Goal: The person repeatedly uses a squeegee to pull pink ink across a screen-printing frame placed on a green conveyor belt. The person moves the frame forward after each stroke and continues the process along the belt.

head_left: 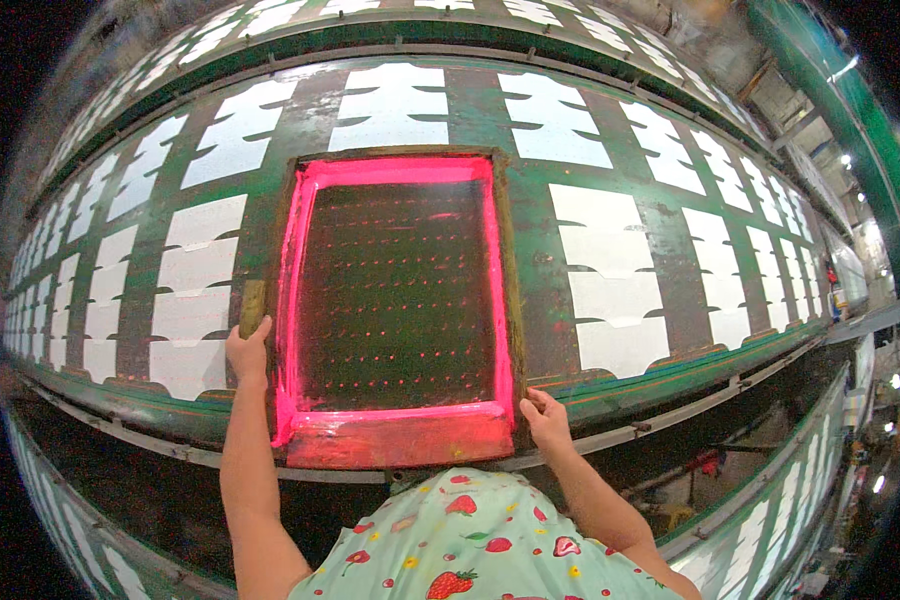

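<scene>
A screen printing frame [400, 436] lies on the long green table in front of me. Its dark mesh [400, 290] carries rows of small pink dots, and bright pink ink is smeared along all its inner edges. My left hand [248, 350] is closed round a short, worn wooden handle [253, 300] beside the frame's left side; whether this handle joins the frame or belongs to a separate tool I cannot tell. At the frame's lower right corner, my right hand [547, 420] is closed on its wooden side, fingers bent against the edge.
White cut fabric pieces [610, 285] lie in rows along the green table [530, 240], on both sides of the frame and beyond it. A rail [610, 437] runs along the near edge. Similar tables with white pieces stand behind [530, 12] and at the lower right [760, 530].
</scene>
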